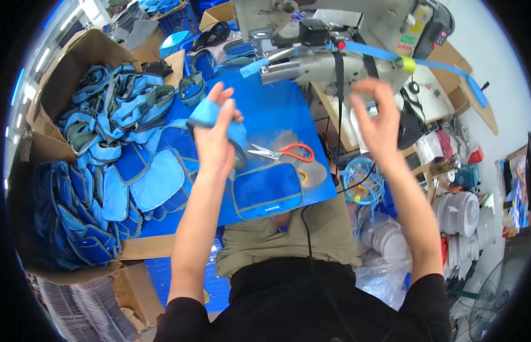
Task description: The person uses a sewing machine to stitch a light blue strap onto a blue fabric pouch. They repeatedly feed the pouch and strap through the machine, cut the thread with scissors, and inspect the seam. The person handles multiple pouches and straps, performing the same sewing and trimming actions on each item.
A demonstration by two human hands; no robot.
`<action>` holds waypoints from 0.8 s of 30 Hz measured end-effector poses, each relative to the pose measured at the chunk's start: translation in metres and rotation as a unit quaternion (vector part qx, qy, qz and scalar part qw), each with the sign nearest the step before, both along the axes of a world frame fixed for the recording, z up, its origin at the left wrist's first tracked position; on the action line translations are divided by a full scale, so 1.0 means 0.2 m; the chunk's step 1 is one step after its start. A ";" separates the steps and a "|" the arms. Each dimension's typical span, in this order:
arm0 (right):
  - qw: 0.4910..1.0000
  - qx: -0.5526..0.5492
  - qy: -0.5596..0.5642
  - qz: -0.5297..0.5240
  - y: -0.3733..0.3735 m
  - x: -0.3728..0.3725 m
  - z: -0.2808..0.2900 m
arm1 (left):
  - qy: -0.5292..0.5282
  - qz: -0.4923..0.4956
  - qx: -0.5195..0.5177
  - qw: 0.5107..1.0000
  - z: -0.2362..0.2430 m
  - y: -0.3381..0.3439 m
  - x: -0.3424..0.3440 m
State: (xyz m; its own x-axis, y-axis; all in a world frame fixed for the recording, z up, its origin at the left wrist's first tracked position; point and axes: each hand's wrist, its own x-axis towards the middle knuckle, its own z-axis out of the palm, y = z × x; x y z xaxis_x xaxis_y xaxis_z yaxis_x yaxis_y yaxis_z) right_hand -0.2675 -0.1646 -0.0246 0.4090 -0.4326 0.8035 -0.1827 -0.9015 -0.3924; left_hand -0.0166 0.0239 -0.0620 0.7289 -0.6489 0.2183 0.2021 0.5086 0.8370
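My left hand (215, 137) is closed around a light blue fabric band (204, 113) with dark edging, held above the blue table (274, 122). Part of the band is hidden by the palm and fingers. Over to the right, my right hand (380, 122) is raised beside the sewing machine (311, 69); its thumb and fingers are apart and nothing shows between them. Motion slightly blurs the fingers. Orange-handled scissors (294, 152) lie on the table between both hands. Nearer my lap, a flat blue fabric panel (268, 189) with grey edging lies at the table edge.
At left, a cardboard box (40, 122) holds heaped blue fabric loops (120, 108). Stacked blue panels (83, 219) lie below them. A blue tape (373, 50) runs to the machine through a yellow guide (407, 64). White rolls (458, 212) are piled at right, with a fan (496, 290) nearby.
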 end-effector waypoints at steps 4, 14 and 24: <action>0.979 -0.169 0.080 -0.074 -0.31 0.16 0.22 | -0.038 0.009 0.041 0.998 -0.04 -0.27 0.12; 0.966 -0.073 0.234 -0.083 -0.58 0.25 0.29 | -0.086 -0.027 0.019 0.996 -0.04 -0.36 0.31; 0.970 -0.014 0.244 -0.008 -0.67 0.13 0.34 | -0.181 -0.025 -0.009 0.983 -0.04 -0.52 0.24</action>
